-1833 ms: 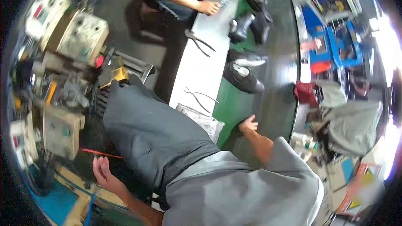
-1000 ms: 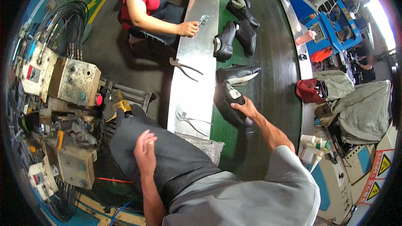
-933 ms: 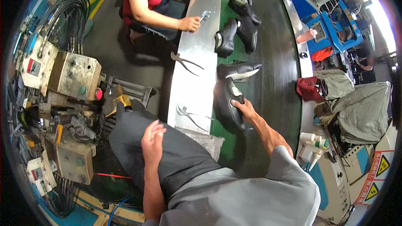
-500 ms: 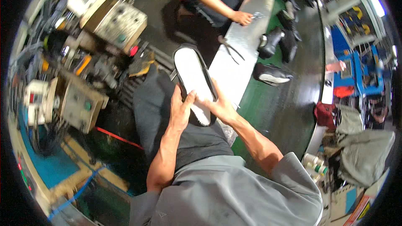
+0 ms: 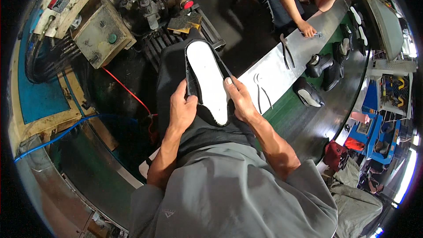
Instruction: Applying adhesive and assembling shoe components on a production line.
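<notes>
A black shoe upper (image 5: 201,105) with a white insole board (image 5: 207,77) facing up is held over my lap, its long axis running away from me. My left hand (image 5: 183,109) is closed on its left edge near the heel end, thumb bent at the rim. Against the opposite edge, my right hand (image 5: 241,100) grips it, the thumb pressing at the rim of the white board. Fingers under the shoe are partly hidden. Right of my right hand, pincers (image 5: 259,94) lie on a metal bench (image 5: 273,64).
More pincers (image 5: 286,52) lie farther up the bench, where a co-worker's hand (image 5: 307,29) rests. Several black shoes (image 5: 308,92) stand on a green-and-dark conveyor belt (image 5: 282,119) at right. Machines with control boxes (image 5: 103,35) crowd the left; a red cable (image 5: 128,89) crosses there.
The view has swung left, shifting the bench and co-worker rightward in the picture. My thumbs have moved apart from the white board's middle to the shoe's two edges.
</notes>
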`<state>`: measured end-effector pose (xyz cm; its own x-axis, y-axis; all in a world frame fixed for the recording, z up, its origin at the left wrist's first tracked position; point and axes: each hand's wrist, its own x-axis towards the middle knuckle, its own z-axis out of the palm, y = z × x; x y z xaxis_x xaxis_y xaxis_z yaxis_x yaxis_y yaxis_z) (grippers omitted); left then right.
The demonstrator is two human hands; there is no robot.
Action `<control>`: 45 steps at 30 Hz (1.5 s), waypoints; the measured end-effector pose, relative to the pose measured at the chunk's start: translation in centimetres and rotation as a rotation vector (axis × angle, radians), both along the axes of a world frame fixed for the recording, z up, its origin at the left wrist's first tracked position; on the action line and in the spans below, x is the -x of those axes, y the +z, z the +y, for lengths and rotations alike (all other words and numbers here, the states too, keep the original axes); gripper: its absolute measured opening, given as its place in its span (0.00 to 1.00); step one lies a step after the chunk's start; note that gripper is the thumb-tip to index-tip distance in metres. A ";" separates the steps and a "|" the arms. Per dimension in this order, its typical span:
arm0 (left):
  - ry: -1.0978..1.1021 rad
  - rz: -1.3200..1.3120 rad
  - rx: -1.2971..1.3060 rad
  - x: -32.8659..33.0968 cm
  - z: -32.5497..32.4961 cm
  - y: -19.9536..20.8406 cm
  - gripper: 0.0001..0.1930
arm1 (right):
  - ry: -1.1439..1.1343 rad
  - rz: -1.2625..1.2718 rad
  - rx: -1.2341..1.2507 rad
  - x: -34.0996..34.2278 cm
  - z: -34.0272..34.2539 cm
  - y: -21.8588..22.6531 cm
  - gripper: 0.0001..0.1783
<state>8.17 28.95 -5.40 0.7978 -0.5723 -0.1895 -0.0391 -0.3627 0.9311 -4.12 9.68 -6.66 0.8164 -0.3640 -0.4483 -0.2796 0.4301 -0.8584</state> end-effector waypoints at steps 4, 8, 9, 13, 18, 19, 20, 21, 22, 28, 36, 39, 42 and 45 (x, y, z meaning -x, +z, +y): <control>0.065 0.604 0.520 -0.5 1.7 -1.4 0.34 | 0.054 0.018 -0.003 1.1 -0.2 -0.7 0.43; -0.001 0.578 0.702 -6.2 0.9 -0.1 0.42 | 0.300 0.061 0.496 1.8 0.5 3.4 0.42; -0.073 0.515 0.657 -7.3 -0.4 1.3 0.39 | 0.339 0.020 0.497 1.8 0.6 3.7 0.42; -0.144 0.465 0.502 -8.4 -1.8 3.7 0.33 | 0.350 -0.076 0.630 -1.1 -0.2 6.1 0.48; -0.214 0.331 0.433 -8.5 -2.3 5.2 0.33 | 0.457 -0.134 0.509 -7.1 -1.7 8.8 0.52; -0.212 0.332 0.433 -8.5 -2.4 5.2 0.33 | 0.434 -0.137 0.564 -7.3 -1.7 8.2 0.52; -0.206 0.275 0.402 -8.5 -2.4 5.1 0.32 | 0.417 -0.141 0.618 -7.5 -1.6 8.2 0.52; -0.199 0.219 0.371 -8.4 -2.4 5.0 0.32 | 0.424 -0.142 0.615 -7.5 -1.5 8.2 0.52; -0.191 0.220 0.370 -8.4 -2.5 4.8 0.32 | 0.399 -0.141 0.655 -7.3 -1.3 8.4 0.50; -0.161 -0.176 0.288 -8.2 -2.5 3.4 0.26 | 0.300 -0.184 0.775 -7.3 0.4 6.6 0.48; -0.236 0.143 0.488 -9.5 -2.1 2.0 0.31 | 0.435 -0.196 0.134 -6.1 -5.3 5.9 0.57; -0.291 0.283 0.616 -9.5 -2.6 2.2 0.32 | 0.513 -0.207 0.190 -6.7 -5.9 6.1 0.61; -0.339 0.234 0.594 -9.6 -3.3 1.5 0.33 | 0.558 -0.287 0.365 -7.9 -5.7 6.1 0.61; -0.327 0.233 0.597 -9.4 -4.2 1.1 0.32 | 0.577 -0.227 0.546 -8.5 -5.7 6.0 0.58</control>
<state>17.56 24.74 -4.34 0.5445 -0.8344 0.0856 0.1655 0.2069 0.9643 4.38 4.02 -0.66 0.9912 0.0212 -0.1309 -0.1231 -0.2217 -0.9673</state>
